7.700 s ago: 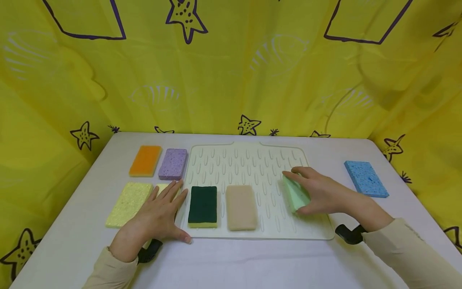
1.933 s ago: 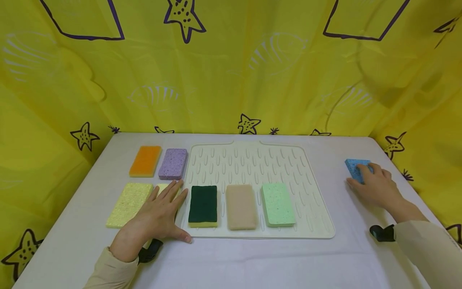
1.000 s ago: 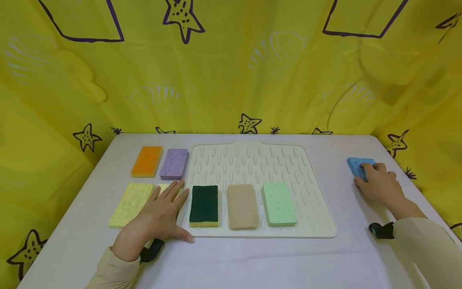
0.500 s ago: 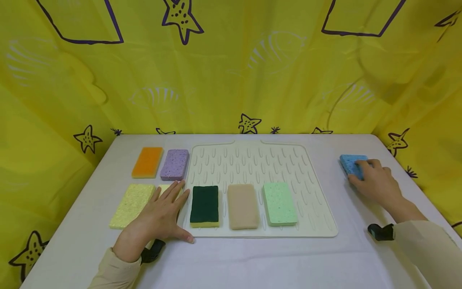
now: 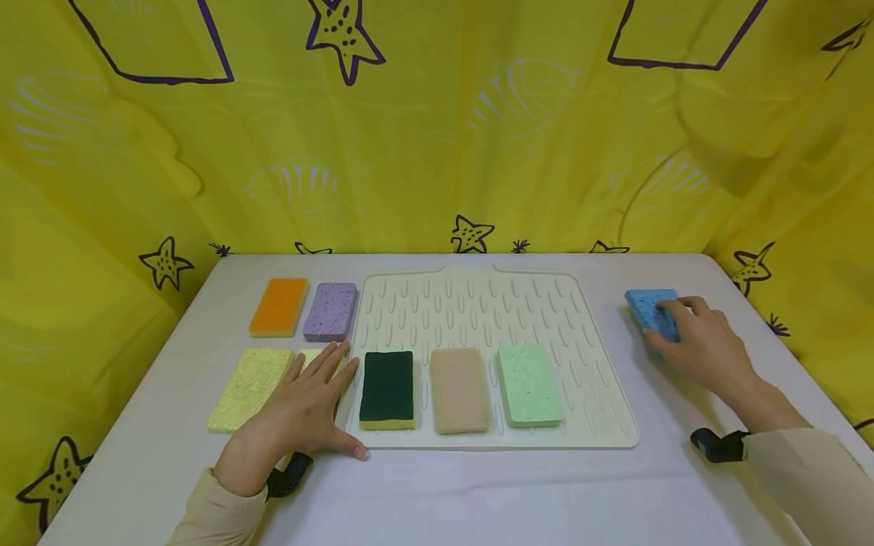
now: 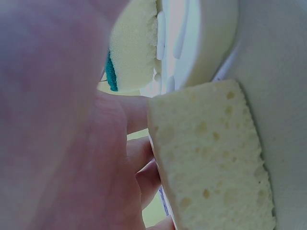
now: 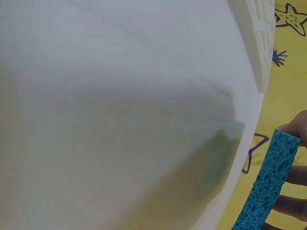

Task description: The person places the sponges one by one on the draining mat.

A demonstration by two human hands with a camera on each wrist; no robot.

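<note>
Sponge, blue (image 5: 646, 307), pinched in my right grip (image 5: 706, 345), partly covered; sponge, cream (image 6: 211, 155), mostly hidden beneath my outspread left grip (image 5: 300, 403), pitted side clear only from left wrist.

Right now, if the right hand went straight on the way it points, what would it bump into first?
Probably the yellow curtain: the right hand, gripping the blue sponge, points forward and to the left. It may pass over a corner of the pale mat; depth is unclear.
</note>
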